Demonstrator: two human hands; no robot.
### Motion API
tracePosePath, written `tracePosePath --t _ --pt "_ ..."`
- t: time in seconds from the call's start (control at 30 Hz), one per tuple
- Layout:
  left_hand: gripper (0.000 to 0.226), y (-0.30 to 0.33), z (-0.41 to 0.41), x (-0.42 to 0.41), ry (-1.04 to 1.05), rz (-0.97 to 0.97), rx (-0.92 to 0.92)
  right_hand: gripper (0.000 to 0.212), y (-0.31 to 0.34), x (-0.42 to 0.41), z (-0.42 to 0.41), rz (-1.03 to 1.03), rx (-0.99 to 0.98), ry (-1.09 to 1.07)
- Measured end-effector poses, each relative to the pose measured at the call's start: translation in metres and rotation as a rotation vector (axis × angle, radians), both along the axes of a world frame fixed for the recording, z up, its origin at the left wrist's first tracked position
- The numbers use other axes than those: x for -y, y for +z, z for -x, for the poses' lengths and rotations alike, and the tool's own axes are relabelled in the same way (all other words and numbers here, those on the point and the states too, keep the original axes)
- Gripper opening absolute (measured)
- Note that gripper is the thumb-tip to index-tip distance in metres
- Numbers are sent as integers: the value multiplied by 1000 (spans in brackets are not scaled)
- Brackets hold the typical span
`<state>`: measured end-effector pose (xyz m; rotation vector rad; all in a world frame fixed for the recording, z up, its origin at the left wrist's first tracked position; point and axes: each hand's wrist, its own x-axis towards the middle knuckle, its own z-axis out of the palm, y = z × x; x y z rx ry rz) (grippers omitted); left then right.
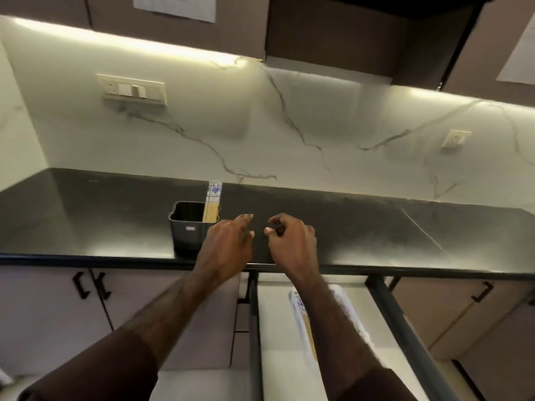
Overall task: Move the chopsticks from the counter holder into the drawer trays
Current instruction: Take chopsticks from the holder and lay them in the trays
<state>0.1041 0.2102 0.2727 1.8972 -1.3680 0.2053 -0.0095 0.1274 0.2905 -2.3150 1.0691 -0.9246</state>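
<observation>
A dark square holder (188, 227) stands near the front edge of the black counter (376, 227). Several pale chopsticks (212, 202) with patterned tops lean upright in its right corner. My left hand (228, 244) hovers over the counter just right of the holder, fingers apart and empty. My right hand (292, 241) is beside it, fingers loosely curled, nothing visible in them. Below the counter an open drawer (385, 308) holds a white tray (292, 296) with chopsticks (307, 325) lying lengthwise, partly hidden by my right forearm.
Pale cabinet doors with black handles (86, 285) sit under the counter at left, and another handle (483, 290) at right. A marble backsplash carries a switch plate (134, 89) and a socket (456, 138). Upper cabinets hang overhead.
</observation>
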Motion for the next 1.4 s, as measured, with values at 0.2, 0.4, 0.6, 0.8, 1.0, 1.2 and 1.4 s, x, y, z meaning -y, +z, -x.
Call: tracePosePath --t 0.2,0.4,0.6,0.8,1.0,1.2,1.4 --pt "41 7 -102 -44 26 -23 -52 22 -2 -33 -101 -25 -16 60" --pt "43 -1 -171 -44 16 -15 -44 28 -17 -37 -172 -65 -40 68" --pt "43 -29 -215 -10 21 -52 -118 29 -40 -7 -218 -92 -41 43" --pt "42 -57 -258 47 37 -97 -174 28 -65 50 -259 -152 -62 31" --pt "43 -78 -291 106 66 -192 -240 26 -81 105 -295 -223 -78 36" --pt "48 -91 -313 146 62 -232 -270 29 -100 131 -318 -245 -132 -9" --pt "55 -100 -322 172 26 -247 -393 23 -110 139 -329 -268 -108 -80"
